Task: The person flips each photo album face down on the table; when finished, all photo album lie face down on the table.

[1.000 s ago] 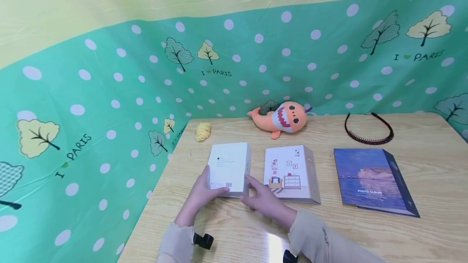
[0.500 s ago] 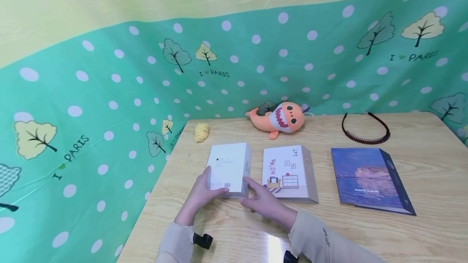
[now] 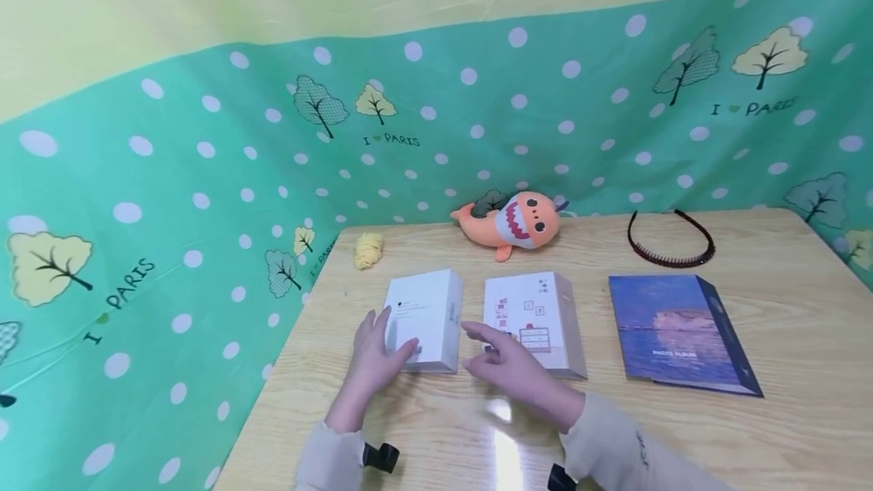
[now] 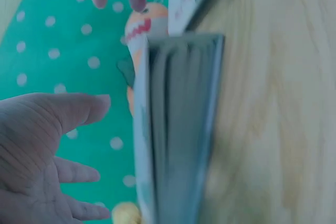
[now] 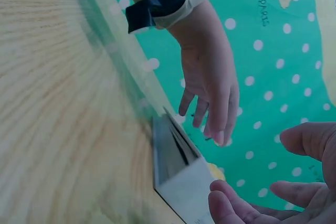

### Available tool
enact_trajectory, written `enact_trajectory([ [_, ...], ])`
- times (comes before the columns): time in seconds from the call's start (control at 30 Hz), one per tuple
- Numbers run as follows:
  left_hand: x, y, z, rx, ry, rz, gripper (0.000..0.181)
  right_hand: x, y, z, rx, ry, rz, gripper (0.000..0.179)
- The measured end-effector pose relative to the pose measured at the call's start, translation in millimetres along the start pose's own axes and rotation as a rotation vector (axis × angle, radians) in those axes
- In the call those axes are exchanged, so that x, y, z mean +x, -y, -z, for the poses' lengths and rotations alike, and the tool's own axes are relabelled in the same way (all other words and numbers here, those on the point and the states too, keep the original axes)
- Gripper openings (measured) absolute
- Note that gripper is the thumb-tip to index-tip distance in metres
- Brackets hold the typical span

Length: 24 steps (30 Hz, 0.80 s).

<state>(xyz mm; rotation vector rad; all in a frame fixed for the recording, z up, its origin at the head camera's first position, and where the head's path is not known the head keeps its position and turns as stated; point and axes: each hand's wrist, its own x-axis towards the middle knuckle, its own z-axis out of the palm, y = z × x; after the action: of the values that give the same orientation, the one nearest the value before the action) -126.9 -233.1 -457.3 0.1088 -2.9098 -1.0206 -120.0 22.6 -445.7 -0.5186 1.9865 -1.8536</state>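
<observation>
A thick white album (image 3: 423,317) lies at the left of the table, its printed back cover upward. My left hand (image 3: 375,354) hovers at its left side and near corner, fingers spread and relaxed. In the left wrist view, a gap shows between this hand (image 4: 31,156) and the page edges of the album (image 4: 181,129). My right hand (image 3: 514,373) is off the album's right side, fingers loosely bent and holding nothing. It partly covers a second album (image 3: 535,301) with a drawn armchair and dresser. In the right wrist view, the album's (image 5: 184,192) spine side is close to my right fingertips (image 5: 220,198).
A blue photo album (image 3: 682,332) lies at the right of the wooden table (image 3: 805,324). Behind it rests a dark toothed headband (image 3: 671,258). An orange shark plush (image 3: 508,226) and a bundle of yellow yarn (image 3: 369,250) are along the back, before a green dotted cloth (image 3: 225,248).
Both hands have let go of the white album. My right hand has moved off to the right, and my left has lifted and opened out. The head view has shifted slightly right.
</observation>
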Motion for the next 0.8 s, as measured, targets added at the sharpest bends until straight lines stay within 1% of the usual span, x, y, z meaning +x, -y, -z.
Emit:
enact_trajectory([
  [0.03,0.2,-4.6,0.1,0.01,-0.015,-0.018,0.083,-1.8,2,4,0.002,-0.002,0.007,0.063],
  [0.17,1.3,-23.5,-0.4,0.035,-0.074,-0.137,0.08,-9.6,8,20,-0.001,-0.027,0.003,0.058],
  [0.3,1.3,-38.9,-2.0,0.041,-0.087,-0.218,0.078,-16.7,11,36,-0.02,-0.053,0.012,0.055],
  [0.4,1.7,-47.7,-4.2,0.036,-0.068,-0.232,0.078,-22.6,11,47,-0.042,-0.08,0.023,0.054],
  [0.53,3.1,-54.8,-7.8,0.028,-0.047,-0.225,0.079,-30.7,12,63,-0.09,-0.13,0.022,0.053],
  [0.67,4.3,-56.8,-8.5,0.034,-0.038,-0.233,0.08,-38.3,12,77,-0.124,-0.174,0.028,0.053],
  [0.8,5.9,-57.6,-8.8,0.034,-0.015,-0.233,0.084,-48.3,8,90,-0.148,-0.219,0.039,0.052],
])
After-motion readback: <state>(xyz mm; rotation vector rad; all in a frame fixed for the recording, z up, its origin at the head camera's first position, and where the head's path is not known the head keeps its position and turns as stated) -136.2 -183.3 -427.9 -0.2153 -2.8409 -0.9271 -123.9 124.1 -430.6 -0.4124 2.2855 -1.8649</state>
